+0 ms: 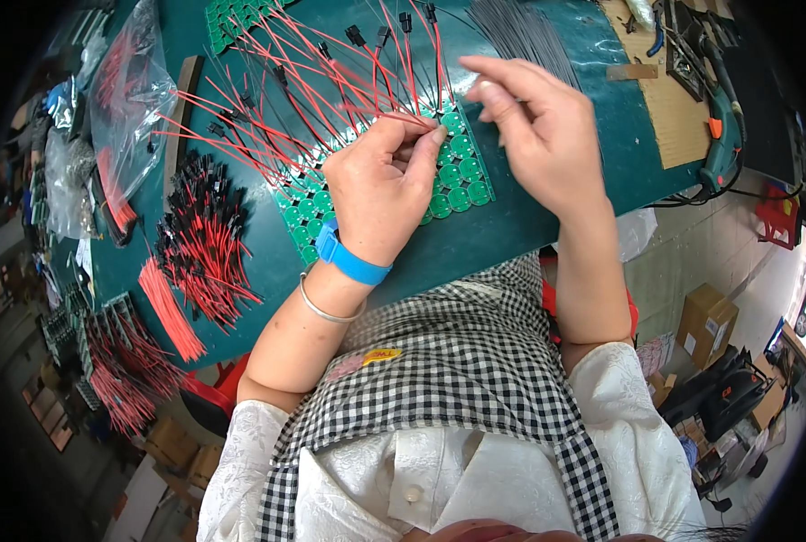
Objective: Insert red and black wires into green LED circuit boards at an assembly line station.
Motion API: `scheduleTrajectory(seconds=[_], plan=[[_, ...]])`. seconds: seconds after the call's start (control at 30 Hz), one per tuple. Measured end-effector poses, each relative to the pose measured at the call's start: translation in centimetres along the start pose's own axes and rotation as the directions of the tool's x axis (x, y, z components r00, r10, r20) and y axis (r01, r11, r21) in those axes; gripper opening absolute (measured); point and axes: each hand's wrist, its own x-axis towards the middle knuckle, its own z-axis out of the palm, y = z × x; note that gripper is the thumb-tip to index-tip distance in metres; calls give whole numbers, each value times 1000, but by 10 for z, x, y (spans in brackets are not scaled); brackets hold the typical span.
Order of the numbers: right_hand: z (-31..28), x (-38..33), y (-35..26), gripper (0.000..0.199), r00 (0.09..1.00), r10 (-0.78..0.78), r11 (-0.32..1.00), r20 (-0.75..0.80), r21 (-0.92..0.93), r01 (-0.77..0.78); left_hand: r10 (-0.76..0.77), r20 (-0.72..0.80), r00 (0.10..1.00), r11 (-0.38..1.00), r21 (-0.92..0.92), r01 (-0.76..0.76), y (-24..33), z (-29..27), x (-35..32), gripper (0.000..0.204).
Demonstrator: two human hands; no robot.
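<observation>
My left hand, with a blue band and a bangle at its wrist, is closed in a pinch on a red wire over the green circuit board panel. The panel has rows of small rounded boards, and many red and black wires with black connectors stand up from its far part. My left hand hides its middle. To the right, my right hand is raised above the table, fingers apart and index stretched leftward; I see nothing in it. A bundle of thin black wires lies just beyond it.
Left on the green table are a pile of red-black connector leads, a red wire bundle, a wooden strip and a clear plastic bag. A green tool with a cable is by the right edge. Another green panel lies far left.
</observation>
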Motion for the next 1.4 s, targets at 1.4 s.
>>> scheduleTrajectory(seconds=[1.4], plan=[[7,-12,2,2,973,155,971,-173,206,-118,-46,33,998,992,-114,50,0,17,7,17]])
